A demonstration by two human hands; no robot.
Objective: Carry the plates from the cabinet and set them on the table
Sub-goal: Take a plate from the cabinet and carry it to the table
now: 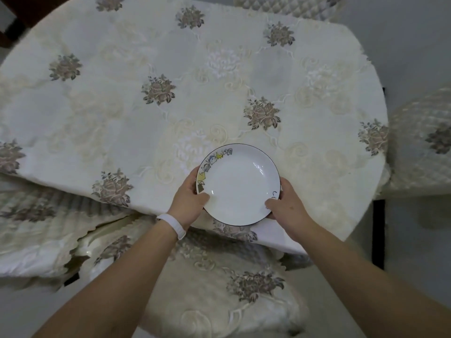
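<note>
Both hands were on the plate! The left hand gripped its rim, thumb curled over the edge, and the right hand gripped the opposite rim the same way. The plate was at the near edge of the table, over its flowered cloth. Resting or just above, I couldn't tell.

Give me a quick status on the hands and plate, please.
Left hand and right hand grip plate by opposite rims. Plate over tablecloth near edge; touchdown unclear. Nothing obstructing.
</note>
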